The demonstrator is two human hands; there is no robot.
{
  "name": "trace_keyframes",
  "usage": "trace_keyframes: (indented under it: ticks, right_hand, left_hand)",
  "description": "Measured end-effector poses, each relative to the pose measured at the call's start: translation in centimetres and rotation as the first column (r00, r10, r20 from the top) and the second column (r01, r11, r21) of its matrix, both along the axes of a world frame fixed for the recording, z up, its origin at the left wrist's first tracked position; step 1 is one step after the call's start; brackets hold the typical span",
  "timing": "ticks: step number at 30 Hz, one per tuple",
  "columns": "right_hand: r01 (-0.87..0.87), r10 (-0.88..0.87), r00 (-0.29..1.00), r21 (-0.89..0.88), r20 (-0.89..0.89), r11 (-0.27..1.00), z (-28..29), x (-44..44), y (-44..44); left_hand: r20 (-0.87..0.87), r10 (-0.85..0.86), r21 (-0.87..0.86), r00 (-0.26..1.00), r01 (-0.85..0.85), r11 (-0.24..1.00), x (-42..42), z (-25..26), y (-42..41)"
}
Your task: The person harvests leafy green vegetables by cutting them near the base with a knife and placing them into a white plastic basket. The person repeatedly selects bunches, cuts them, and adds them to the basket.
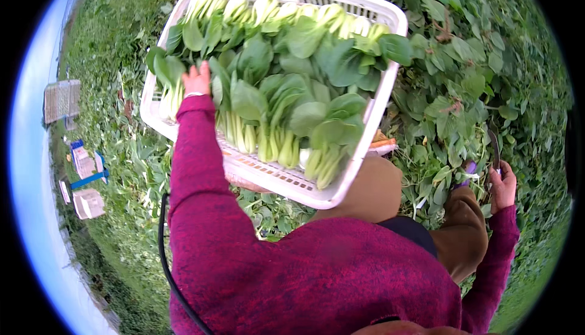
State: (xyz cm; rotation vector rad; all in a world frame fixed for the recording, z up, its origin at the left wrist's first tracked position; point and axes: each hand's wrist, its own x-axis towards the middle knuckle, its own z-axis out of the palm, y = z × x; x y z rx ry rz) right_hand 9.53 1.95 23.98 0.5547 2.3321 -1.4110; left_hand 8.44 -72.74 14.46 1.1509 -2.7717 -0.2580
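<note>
A white plastic crate (390, 79) with slatted sides stands tilted before me, filled with heads of bok choy (283, 102). One row lies along the far side with its pale stems outward; another has its stems towards me. My left hand (197, 81) reaches into the crate's left part, fingers apart among the leaves, beside a bok choy head (170, 99) at the left end. Part of that hand is hidden by leaves. Down at my right side, my right hand (502, 183) grips the handle of a knife (494, 145) with a dark curved blade pointing away from me.
Low green leafy plants (457, 61) surround the crate. A purple shoe (467, 173) stands among them near the knife. Something orange and white (381, 143) lies beside the crate's right edge. Pale boxes (87, 203) and a blue-framed object (89, 178) stand farther left.
</note>
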Motion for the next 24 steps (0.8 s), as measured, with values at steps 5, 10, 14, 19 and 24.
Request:
trace_keyframes:
  ticks: [5, 10, 14, 19, 24]
  right_hand:
    - [0.068, -0.068, 0.998, 0.01, 0.012, 0.998, -5.4, 0.1, 9.5]
    - [-0.068, 0.065, 0.997, 0.055, 0.046, 0.996, -10.9, -1.2, 11.2]
    - [-0.186, 0.206, 0.972, 0.169, -0.112, 0.968, -14.2, -1.8, 12.3]
    - [-0.008, 0.007, 1.0, 0.077, 0.012, 0.997, -16.0, -4.1, 12.9]
    - [0.138, -0.144, 0.986, -0.074, -0.084, 0.988, -18.5, -7.9, 11.9]
  left_hand:
    - [-0.473, -0.107, -0.127, 0.874, 0.053, 0.991, -4.7, 11.0, 9.3]
    - [-0.706, -0.466, 0.18, 0.533, 0.771, 0.61, -8.9, 15.9, 29.7]
    - [-0.396, -0.918, 0.404, 0.033, 0.904, -0.142, -7.4, 13.6, 48.0]
    - [-0.385, -0.897, 0.382, -0.215, 0.848, -0.367, -7.4, 3.3, 63.3]
    - [0.069, -0.997, 0.142, -0.018, 0.99, -0.008, -14.4, -4.4, 69.4]
